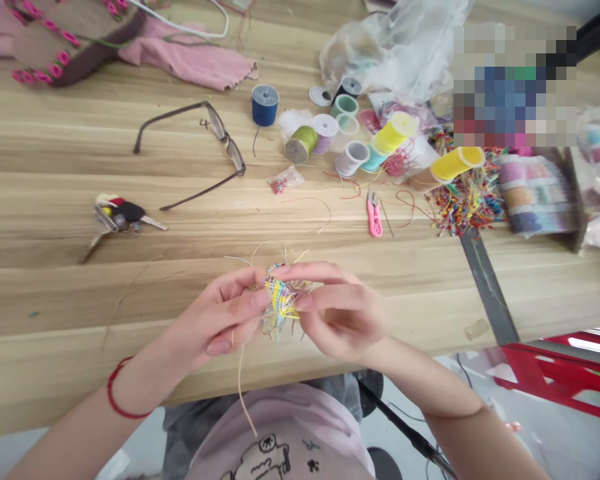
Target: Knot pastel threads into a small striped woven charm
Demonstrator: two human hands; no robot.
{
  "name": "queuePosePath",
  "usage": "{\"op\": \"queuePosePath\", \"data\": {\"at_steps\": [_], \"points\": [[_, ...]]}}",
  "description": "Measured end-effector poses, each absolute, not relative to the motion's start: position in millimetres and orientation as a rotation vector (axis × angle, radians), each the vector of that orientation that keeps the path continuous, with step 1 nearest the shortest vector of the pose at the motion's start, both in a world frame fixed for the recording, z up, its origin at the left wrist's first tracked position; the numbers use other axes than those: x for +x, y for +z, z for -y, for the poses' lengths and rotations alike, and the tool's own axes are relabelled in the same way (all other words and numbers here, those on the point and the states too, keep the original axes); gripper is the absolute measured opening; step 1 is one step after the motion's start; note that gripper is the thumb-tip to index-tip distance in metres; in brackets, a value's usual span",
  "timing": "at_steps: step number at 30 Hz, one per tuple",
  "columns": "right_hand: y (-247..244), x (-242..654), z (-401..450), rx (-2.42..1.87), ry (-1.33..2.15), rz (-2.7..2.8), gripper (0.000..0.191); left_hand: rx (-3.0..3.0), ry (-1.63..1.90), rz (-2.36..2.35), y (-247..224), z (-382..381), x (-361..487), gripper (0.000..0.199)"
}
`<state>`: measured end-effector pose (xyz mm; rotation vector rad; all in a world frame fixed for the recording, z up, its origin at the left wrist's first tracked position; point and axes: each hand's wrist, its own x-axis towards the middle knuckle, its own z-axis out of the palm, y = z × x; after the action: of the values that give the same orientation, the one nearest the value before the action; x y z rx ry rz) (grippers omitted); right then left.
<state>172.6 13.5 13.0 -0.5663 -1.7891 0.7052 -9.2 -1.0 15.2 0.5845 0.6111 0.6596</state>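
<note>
Between my hands, above the near part of the table, is a small knotted cord piece point(279, 293) in yellow, light blue and purple, with many loose thread ends sticking out around it. My left hand point(230, 310) pinches its left side between thumb and fingers. A tan cord point(242, 393) hangs down below that hand toward the shirt. My right hand point(343, 310) is at the piece's right side, its index finger reaching over the top and its thumb and other fingers among the loose ends. Slight blur hides exactly which threads it grips.
Beyond my hands lie pink thread snips point(375, 217), a small bag of beads point(283, 181), glasses point(225, 137) and keys point(117, 217). Thread spools, such as a blue one point(265, 107), stand farther back. A heap of thread scraps point(473, 200) is at the right.
</note>
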Motion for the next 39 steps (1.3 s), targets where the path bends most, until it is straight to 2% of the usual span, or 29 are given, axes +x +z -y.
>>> {"op": "queuePosePath", "data": {"at_steps": [8, 15, 20, 31, 39], "points": [[14.4, 169.8, -10.8, -0.657, 0.710, 1.796, 0.030, 0.641, 0.774, -0.676, 14.7, -2.6, -8.8, 0.026], [13.5, 173.1, -13.7, -0.676, 0.743, 1.800, 0.018, 0.706, 0.781, -0.784, 14.0, -3.5, -8.7, 0.031], [11.6, 172.5, -15.5, -0.697, 0.736, 1.790, 0.018, 0.719, 0.781, -0.830, 13.4, -5.2, -7.2, 0.035], [6.2, 169.0, -19.5, -0.764, 0.715, 1.794, 0.015, 0.718, 0.779, -0.978, 6.8, -6.9, -5.3, 0.031], [2.6, 171.3, -26.3, -0.887, 0.660, 1.914, 0.012, 0.767, 0.903, -1.101, 5.4, -11.3, -4.8, 0.023]]}}
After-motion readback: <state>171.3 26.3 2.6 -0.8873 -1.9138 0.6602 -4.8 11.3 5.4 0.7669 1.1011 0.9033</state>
